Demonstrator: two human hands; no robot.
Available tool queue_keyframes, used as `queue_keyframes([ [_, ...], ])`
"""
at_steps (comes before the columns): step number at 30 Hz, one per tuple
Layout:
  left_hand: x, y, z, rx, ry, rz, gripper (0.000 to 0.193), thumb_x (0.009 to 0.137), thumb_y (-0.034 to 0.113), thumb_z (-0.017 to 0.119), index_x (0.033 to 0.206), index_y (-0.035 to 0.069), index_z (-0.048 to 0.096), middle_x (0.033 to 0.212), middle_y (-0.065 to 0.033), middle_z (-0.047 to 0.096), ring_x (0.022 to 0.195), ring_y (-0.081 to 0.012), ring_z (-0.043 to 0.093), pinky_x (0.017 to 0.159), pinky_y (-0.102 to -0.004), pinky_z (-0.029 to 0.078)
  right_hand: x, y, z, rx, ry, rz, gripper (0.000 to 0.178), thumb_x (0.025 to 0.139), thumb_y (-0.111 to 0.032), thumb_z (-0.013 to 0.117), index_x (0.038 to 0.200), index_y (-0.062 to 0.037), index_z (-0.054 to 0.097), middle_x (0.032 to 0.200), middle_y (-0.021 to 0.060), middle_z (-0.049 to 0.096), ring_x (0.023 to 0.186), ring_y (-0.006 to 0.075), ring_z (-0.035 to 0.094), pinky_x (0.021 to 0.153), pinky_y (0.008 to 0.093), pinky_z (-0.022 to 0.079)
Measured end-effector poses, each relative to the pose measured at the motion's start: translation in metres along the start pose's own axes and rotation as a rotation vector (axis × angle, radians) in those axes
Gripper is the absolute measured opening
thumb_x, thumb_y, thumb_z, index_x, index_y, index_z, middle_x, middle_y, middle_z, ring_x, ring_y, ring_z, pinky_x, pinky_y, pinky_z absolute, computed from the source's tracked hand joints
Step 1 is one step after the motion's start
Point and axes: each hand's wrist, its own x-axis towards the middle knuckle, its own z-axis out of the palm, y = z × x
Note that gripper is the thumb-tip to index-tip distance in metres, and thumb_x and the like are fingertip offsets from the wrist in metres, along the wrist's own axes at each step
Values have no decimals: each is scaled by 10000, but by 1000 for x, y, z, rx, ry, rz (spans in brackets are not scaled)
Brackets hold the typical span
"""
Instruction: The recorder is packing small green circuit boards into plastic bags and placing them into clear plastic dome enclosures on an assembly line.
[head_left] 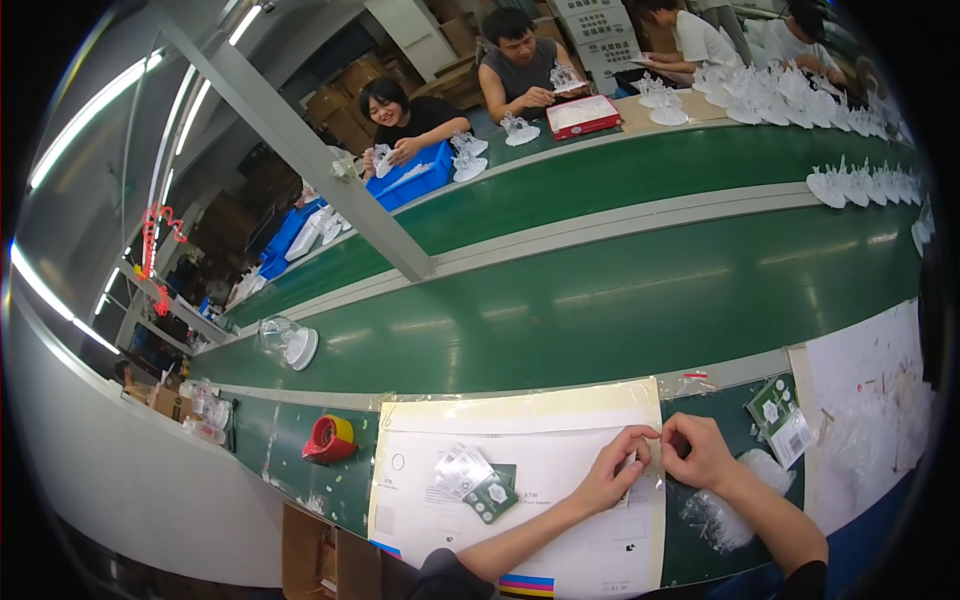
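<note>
small pale piece (628, 462) sits above the right side of the paper sheet (550, 450), pinched by our left hand's (604, 482) grip; whether our curled right hand (698, 458), beyond the sheet's right edge, pinches anything, we cannot tell. a loose pinch could drop it.

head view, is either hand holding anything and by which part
The left hand seems to hold a small pale thing, gripped part unclear; the right hand, cannot tell.

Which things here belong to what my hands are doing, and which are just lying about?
Likely in use:
left hand, holding a small pale piece
right hand
cards on the printed sheet

Apparently lying about:
red-and-yellow tape dispenser
clear dome on white base
</note>
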Motion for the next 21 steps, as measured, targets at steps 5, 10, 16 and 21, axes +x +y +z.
queue_keyframes([
  [5, -1, 1, 1, -90, -28, -18, 397, 847, 114, 471, 1228, 10, 432, 765, -13, 460, 726, -109, 445, 685, -232, 380, -1, -1, -1, -4, -3, -3, 103, 689, -37, 623, 740, -29, 535, 595, 33, 551, 488, 108, 539, 468, 231, 426],
  [10, -1, -2, -2, -160, -71, -58, 472, 864, 259, 499, 1250, 3, 407, 744, -29, 475, 684, -117, 439, 683, -254, 362, -1, -1, 0, -13, 37, -8, 103, 680, -30, 622, 732, -29, 533, 593, 39, 548, 484, 116, 541, 462, 237, 425],
  [16, 4, -6, -9, -367, -91, -121, 677, 867, 498, 533, 1301, 12, 352, 728, -11, 402, 658, -117, 423, 662, -248, 358, -1, 2, 2, -19, 105, -3, 101, 681, -16, 618, 730, -25, 531, 588, 46, 541, 481, 118, 541, 457, 235, 416],
  [21, 6, -11, -10, -376, -89, -217, 822, 819, 596, 575, 1350, 33, 300, 763, 4, 357, 704, -124, 432, 686, -261, 382, 0, 0, 2, -34, 154, 14, 96, 692, -9, 612, 726, -20, 523, 585, 46, 536, 469, 107, 525, 446, 232, 405],
])
